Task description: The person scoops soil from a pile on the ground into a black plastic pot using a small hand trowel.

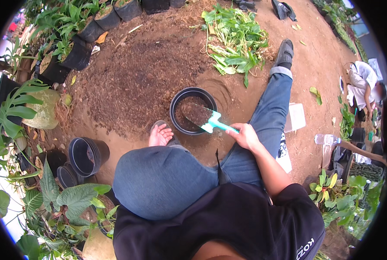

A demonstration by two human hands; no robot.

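My right hand (245, 135) grips the turquoise handle of a garden hand trowel (216, 123). The trowel's blade carries dark soil and lies over the mouth of a round black plastic pot (193, 130). Loose soil (183, 112) shows inside that pot, though its depth is hard to judge. Past my bent knee, my left hand (161, 136) rests palm up with its fingers apart and nothing in them. It is close to my shoe, a little left of the pot. A wide spread of dark soil (131, 81) covers the ground beyond both hands.
Cut leafy vines (237, 39) lie heaped at the far side. Stacked black pots (89, 156) stand at left, near potted plants (76, 201). A plastic bottle (326, 139) and a clear container (295, 117) are at right. Another person (362, 84) bends over farther off.
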